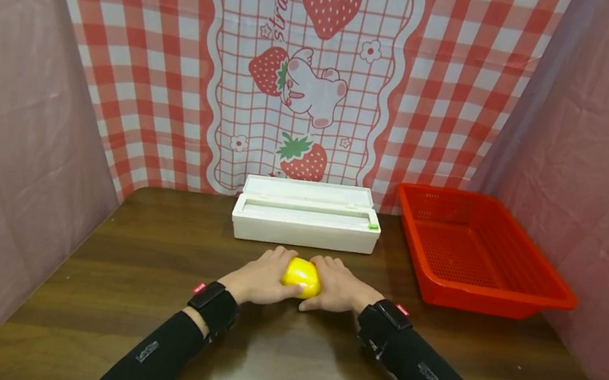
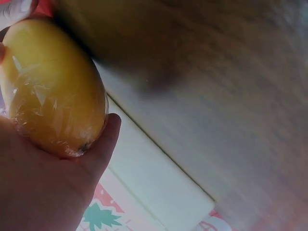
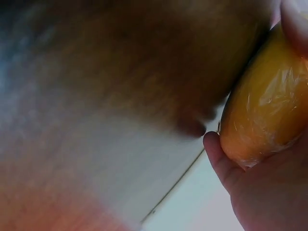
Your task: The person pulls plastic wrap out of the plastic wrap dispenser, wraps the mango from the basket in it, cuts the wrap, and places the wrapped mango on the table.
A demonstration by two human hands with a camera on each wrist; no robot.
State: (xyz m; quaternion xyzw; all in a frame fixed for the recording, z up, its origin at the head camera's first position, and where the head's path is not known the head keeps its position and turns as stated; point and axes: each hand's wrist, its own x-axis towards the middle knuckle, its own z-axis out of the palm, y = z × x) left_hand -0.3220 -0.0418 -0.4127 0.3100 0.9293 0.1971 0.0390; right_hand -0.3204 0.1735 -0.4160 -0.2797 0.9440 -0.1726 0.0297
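Note:
Both hands hold a yellow oval fruit [image 1: 300, 277], perhaps a mango, between them above the table. Clear plastic film wraps it; in the left wrist view, wrinkles and glints show on the fruit [image 2: 53, 86], with a small dark stem spot at one end. My left hand [image 1: 265, 279] grips its left side. From the right, my right hand [image 1: 339, 288] grips the other side, its thumb at the near face. The right wrist view shows the same wrapped fruit [image 3: 269, 106] against the palm. Just beyond the hands is a long white cling film dispenser box [image 1: 304, 235], its lid raised.
A small green piece [image 1: 373, 226] sits at the box's right end. To the right stands a red plastic basket [image 1: 499, 302] with perforated walls. The brown wooden table [image 1: 154, 260] ends at a checked strawberry cloth [image 1: 164, 66]. Pink cloths [image 1: 17, 111] hang at both sides.

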